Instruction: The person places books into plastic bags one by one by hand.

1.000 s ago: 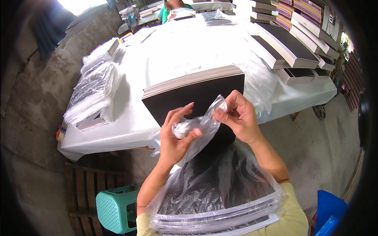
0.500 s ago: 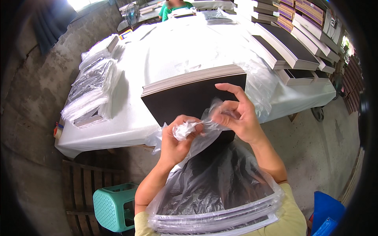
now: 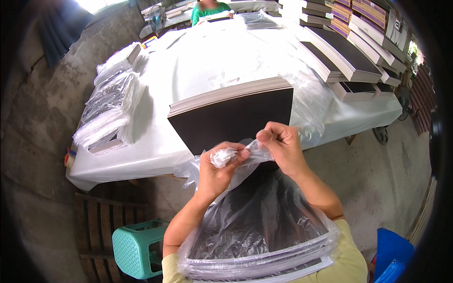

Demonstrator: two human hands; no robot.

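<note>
Holding item one nearest me: a bundle of dark sheets [image 3: 257, 236] already inside a clear plastic bag [image 3: 222, 221], resting against my chest. My left hand [image 3: 214, 170] was clenched around the gathered bag neck [image 3: 225, 155]; my right hand [image 3: 282, 147] pinched the twisted plastic just beside it, fingers pressed together. I judged the filling done and the closing half done, with the neck bunched but no knot or tie visible. Near left, low: a teal stool [image 3: 134, 247]. Beyond my hands, on the white-covered table [image 3: 155, 151]: a loose stack of black-topped sheets [image 3: 233, 111], unbagged. Far left: bagged bundles [image 3: 108, 108], finished by the look of them. Far right: more unbagged stacks [image 3: 344, 56]. Farthest: a person in green [image 3: 207, 9].
</note>
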